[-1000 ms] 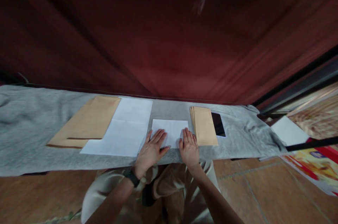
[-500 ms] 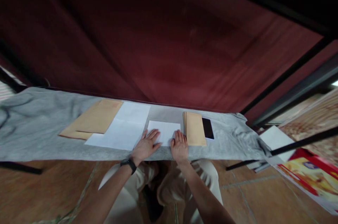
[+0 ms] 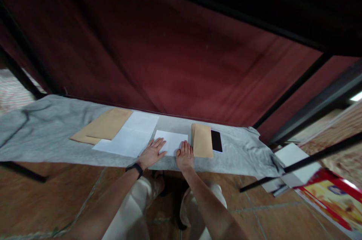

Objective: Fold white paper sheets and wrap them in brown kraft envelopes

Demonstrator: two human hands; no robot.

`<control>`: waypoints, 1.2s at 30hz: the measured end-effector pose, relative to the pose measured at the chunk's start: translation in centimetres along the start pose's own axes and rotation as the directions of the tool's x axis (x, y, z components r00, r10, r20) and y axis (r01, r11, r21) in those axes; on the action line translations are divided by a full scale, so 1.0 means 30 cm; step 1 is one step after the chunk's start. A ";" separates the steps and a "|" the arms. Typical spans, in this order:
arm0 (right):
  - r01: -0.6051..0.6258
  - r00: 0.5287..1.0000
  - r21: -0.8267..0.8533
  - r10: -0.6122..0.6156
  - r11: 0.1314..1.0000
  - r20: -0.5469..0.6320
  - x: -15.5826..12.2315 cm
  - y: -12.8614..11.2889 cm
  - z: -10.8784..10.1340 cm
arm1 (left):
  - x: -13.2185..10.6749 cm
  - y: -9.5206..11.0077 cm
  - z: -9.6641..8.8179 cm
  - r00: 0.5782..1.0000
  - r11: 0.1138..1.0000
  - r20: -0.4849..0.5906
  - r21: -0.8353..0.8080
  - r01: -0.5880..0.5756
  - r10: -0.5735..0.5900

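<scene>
My left hand [image 3: 152, 153] lies flat, fingers spread, on the near left corner of a small folded white sheet [image 3: 172, 141]. My right hand [image 3: 184, 154] lies flat on its near right corner. A black watch sits on my left wrist. The sheet rests on a grey cloth [image 3: 42, 134] that covers a low table. Just right of the sheet is a stack of brown envelopes [image 3: 202, 140]. Left of it lie larger white sheets [image 3: 130, 134].
Large brown envelopes [image 3: 102, 126] lie at the left on the cloth. A dark phone [image 3: 216, 140] sits right of the envelope stack. A red curtain hangs behind. White paper [image 3: 296, 159] and a colourful poster [image 3: 333, 194] lie on the tiled floor at right.
The view has tilted up and pulled back, so the table looks smaller and lower. Both hands stay flat on the white sheet.
</scene>
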State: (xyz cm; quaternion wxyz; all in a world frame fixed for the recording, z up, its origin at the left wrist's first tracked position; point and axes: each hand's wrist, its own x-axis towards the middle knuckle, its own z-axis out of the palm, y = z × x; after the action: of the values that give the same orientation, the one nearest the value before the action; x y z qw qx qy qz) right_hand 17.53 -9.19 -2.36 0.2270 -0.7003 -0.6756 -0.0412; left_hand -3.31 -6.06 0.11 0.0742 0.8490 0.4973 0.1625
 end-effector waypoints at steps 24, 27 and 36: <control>0.105 0.972 0.089 -0.121 0.990 0.203 0.103 -0.153 0.002 | 0.211 -0.055 -0.080 0.806 0.802 0.035 -0.088 0.591 -0.590; 0.123 0.979 0.079 -0.134 0.989 0.152 0.104 -0.171 0.065 | 0.230 -0.050 -0.095 0.782 0.776 0.087 -0.101 0.623 -0.617; 0.158 0.987 0.043 -0.160 0.986 0.028 0.078 -0.184 0.103 | 0.241 -0.111 -0.017 0.805 0.759 0.091 -0.286 0.585 -0.586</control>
State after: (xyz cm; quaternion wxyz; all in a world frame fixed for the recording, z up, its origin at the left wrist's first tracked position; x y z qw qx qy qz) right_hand 11.64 -5.95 -2.83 0.2265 -0.6399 -0.7335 -0.0345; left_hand -2.95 1.86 1.09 0.2482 0.6295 0.7067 0.2064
